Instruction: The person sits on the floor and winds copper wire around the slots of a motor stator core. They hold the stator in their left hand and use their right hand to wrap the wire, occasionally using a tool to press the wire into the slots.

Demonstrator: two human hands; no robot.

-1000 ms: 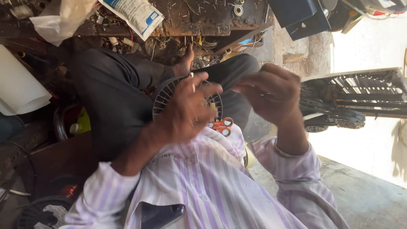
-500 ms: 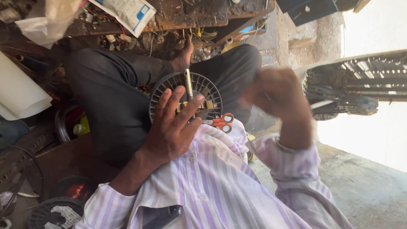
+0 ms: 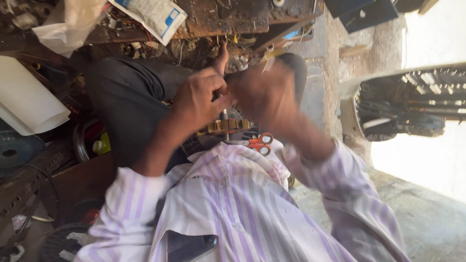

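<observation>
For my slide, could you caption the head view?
Both hands, left hand and right hand, meet above a motor part beside orange-handled scissors.

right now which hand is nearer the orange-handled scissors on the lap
Right. The right hand, blurred, hovers just above the orange-handled scissors. The left hand is also above them but further off to the side, over the dark round metal part.

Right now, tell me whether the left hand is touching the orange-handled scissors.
Apart. The head view shows the left hand raised by the blurred right hand, while the orange-handled scissors lie lower on the lap, with the round motor part between them.
</observation>
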